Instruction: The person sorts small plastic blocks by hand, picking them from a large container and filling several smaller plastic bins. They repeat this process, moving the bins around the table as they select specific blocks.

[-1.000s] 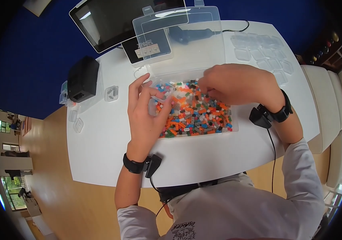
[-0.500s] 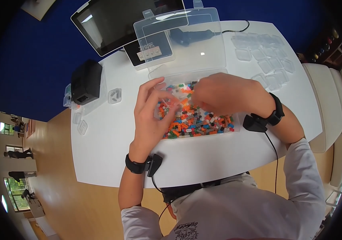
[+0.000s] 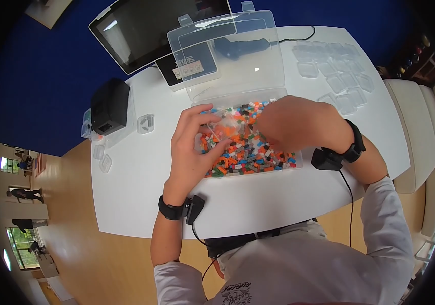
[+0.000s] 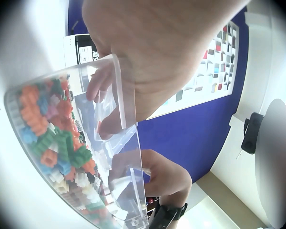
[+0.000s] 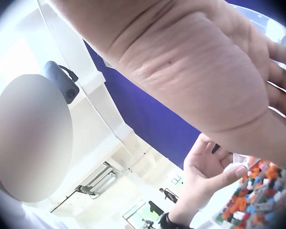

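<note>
I see a white table (image 3: 136,208), and on it sits a big clear box (image 3: 299,162) with its lid (image 3: 250,66) tipped up at the back. With all it has inside, I guess the big box is heavy, so I would lift it with both hands under the bottom.

My right hand (image 3: 299,122) is bent at the wrist and reaches down over the right part of the box. It is blurry and its fingertips are hidden, so I cannot tell if it pinches anything. My left hand (image 3: 192,145) comes in from the near left side with its palm turned inward. Its thumb and fingers curve round a small clear box (image 3: 222,131) and grip it, just above the big box.

The small box looks light, thin and slick. It may crack if I squeeze hard, so I would hold it softly by its sides.

Last come the toy bricks (image 3: 250,162), piled in the big box. They look hard, light and tough, but they are tiny and could slip. I would pinch one by its two long sides.
</note>
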